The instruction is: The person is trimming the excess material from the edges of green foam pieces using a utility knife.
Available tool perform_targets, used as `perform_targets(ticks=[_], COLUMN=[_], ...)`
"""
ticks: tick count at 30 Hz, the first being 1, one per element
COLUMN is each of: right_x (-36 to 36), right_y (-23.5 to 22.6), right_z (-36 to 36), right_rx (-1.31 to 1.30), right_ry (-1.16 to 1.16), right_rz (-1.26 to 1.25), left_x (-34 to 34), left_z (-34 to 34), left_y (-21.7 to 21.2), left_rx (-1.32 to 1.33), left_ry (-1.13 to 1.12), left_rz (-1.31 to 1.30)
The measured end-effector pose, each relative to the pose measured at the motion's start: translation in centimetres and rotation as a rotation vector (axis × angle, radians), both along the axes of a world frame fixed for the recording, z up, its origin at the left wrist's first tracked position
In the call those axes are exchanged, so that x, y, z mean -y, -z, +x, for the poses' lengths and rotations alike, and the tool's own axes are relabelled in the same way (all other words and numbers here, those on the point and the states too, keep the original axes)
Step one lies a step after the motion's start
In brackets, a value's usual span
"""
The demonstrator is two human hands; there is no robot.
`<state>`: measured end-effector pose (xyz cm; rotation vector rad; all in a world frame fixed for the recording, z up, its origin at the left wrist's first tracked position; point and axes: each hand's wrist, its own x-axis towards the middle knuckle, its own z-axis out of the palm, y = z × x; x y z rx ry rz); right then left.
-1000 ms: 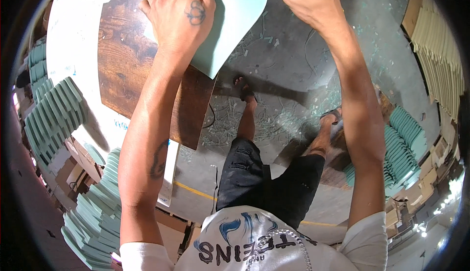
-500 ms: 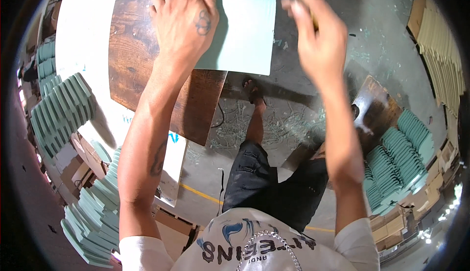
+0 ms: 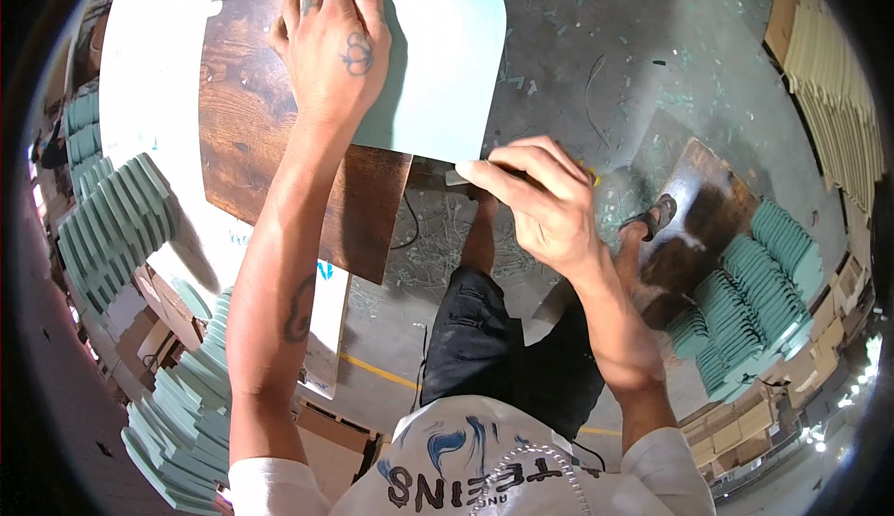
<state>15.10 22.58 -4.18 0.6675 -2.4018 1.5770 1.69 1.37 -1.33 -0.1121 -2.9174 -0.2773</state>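
A pale green foam sheet point(image 3: 447, 60) with a rounded far corner lies on a dark wood-grain board point(image 3: 247, 97), its right part jutting past the board's edge. Near the sheet's left side my left hand point(image 3: 337, 50) presses down, fingers stretched forward; a small dark patch beside its fingertips is unclear. Close to the sheet's near right corner, my right hand point(image 3: 545, 195) is closed around a utility knife. Its short grey blade point(image 3: 455, 179) pokes out below that corner, and a bit of yellow shows behind the fingers.
Stacks of green foam pieces stand at left point(image 3: 121, 223), lower left point(image 3: 182, 423) and right point(image 3: 750, 297). A white tabletop point(image 3: 144, 78) lies under the board. Green offcuts point(image 3: 438, 237) litter the floor around my feet. Pale yellow sheets point(image 3: 833, 88) are stacked far right.
My right hand has come down and left from beyond the sheet's right edge to its near corner, knife in hand. The sheet and my left hand have shifted slightly left in view.
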Motion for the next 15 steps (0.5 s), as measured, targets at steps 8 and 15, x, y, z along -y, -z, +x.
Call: perform_targets(ticks=[8,15], right_x=[0.2,0.8], right_y=[0.4,0.2], right_z=[-13.1,4.5], right_rx=[0.012,0.164], right_ry=[0.194,-0.047], right_rz=[-0.167,0.062], left_x=[0.3,-0.5], left_z=[-0.2,0.1], left_y=[-0.2,-0.5], left_rx=[-0.005,-0.028], left_ry=[-0.003,0.007], left_rz=[0.03,0.047])
